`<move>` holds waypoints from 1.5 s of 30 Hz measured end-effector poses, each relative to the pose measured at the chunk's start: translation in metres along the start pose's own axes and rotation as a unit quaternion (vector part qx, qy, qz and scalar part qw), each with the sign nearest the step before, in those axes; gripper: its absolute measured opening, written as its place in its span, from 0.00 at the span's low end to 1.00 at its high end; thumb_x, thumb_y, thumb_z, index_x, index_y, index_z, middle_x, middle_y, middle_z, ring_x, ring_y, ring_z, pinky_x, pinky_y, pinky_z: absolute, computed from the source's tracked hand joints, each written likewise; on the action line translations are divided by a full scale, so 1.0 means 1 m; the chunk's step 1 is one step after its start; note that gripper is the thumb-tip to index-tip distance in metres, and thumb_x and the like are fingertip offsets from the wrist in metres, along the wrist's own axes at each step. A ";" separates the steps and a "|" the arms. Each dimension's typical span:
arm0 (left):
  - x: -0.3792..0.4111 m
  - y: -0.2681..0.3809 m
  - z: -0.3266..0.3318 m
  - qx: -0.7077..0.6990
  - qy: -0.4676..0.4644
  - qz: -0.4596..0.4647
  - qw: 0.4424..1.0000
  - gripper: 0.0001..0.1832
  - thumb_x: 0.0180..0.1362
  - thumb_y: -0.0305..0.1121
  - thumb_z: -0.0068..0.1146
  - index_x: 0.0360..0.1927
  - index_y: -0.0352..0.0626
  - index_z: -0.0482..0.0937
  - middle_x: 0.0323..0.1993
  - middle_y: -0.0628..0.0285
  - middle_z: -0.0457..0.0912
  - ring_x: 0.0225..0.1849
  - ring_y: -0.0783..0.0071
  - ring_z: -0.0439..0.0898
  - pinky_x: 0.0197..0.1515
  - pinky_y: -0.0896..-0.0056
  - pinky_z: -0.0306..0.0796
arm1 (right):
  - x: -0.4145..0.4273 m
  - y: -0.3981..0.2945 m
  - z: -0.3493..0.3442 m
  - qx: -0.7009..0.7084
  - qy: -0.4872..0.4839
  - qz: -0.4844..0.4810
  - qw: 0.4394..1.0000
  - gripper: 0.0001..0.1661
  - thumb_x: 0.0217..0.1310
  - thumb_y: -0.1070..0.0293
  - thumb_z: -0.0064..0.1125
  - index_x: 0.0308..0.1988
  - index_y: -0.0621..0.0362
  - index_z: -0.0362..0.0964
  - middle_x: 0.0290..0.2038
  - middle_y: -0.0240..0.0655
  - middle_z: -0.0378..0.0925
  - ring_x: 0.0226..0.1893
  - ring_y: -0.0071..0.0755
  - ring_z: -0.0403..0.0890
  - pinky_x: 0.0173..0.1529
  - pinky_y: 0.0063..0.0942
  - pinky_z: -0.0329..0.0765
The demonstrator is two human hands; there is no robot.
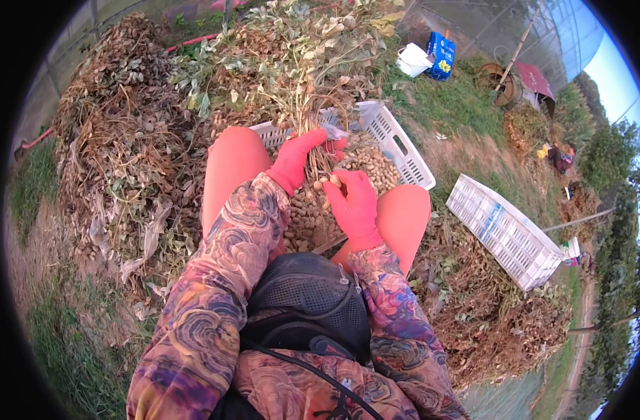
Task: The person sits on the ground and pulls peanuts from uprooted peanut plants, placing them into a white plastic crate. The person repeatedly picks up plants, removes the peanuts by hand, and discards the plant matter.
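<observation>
My left hand (299,157), in a pink glove, is closed around the stems of a bunch of peanut plants (305,113), whose leafy tops point away from me. Just nearer and to the right, my right hand (352,202), gloved alike, has its thumb and forefinger at a few peanut pods (328,182) at the root end of the bunch. Beneath both hands, between my knees, a white slatted plastic crate (412,160) holds many loose peanuts (370,164). My forearms and the bunch hide part of the crate.
A large heap of dried peanut plants (125,136) rises at the left and ahead. At right, a second white crate (504,231) stands tilted by another plant heap (493,320). A white bucket (414,59) and a blue bag (441,55) lie farther off. A person (560,159) is far right.
</observation>
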State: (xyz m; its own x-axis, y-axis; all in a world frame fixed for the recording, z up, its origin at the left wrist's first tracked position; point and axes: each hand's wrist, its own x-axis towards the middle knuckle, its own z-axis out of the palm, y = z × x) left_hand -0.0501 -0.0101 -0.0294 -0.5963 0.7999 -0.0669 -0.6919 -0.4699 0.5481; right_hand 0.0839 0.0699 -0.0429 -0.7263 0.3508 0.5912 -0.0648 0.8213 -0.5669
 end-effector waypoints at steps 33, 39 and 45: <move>-0.007 0.002 -0.005 0.073 -0.047 -0.061 0.994 0.14 0.56 0.39 0.47 0.20 0.41 0.69 0.18 0.62 0.71 0.26 0.66 0.74 0.36 0.67 0.67 | 0.002 0.020 -0.001 0.047 -0.027 0.219 0.974 0.15 0.53 0.65 0.55 0.41 0.60 0.74 0.34 0.40 0.78 0.35 0.31 0.77 0.41 0.27 0.72; -0.015 -0.004 0.001 0.237 -0.058 0.030 0.969 0.17 0.58 0.39 0.45 0.15 0.44 0.65 0.11 0.65 0.63 0.22 0.67 0.69 0.34 0.70 0.64 | 0.010 0.033 0.003 0.273 -0.002 0.395 0.877 0.13 0.56 0.65 0.51 0.39 0.60 0.71 0.27 0.35 0.76 0.25 0.28 0.74 0.31 0.27 0.70; -0.012 0.016 -0.009 0.152 0.001 0.077 0.985 0.18 0.59 0.41 0.44 0.17 0.45 0.63 0.13 0.66 0.62 0.21 0.70 0.66 0.33 0.70 0.64 | 0.014 0.043 -0.020 0.701 0.007 0.342 0.626 0.11 0.56 0.69 0.49 0.39 0.61 0.66 0.25 0.31 0.71 0.22 0.25 0.70 0.23 0.25 0.67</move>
State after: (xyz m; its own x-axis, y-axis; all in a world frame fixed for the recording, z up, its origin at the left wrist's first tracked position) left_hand -0.0576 -0.0301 -0.0277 -0.6849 0.7277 0.0354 -0.4398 -0.4517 0.7763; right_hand 0.0844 0.1192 -0.0480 -0.9070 0.4160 -0.0658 -0.2851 -0.7214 -0.6311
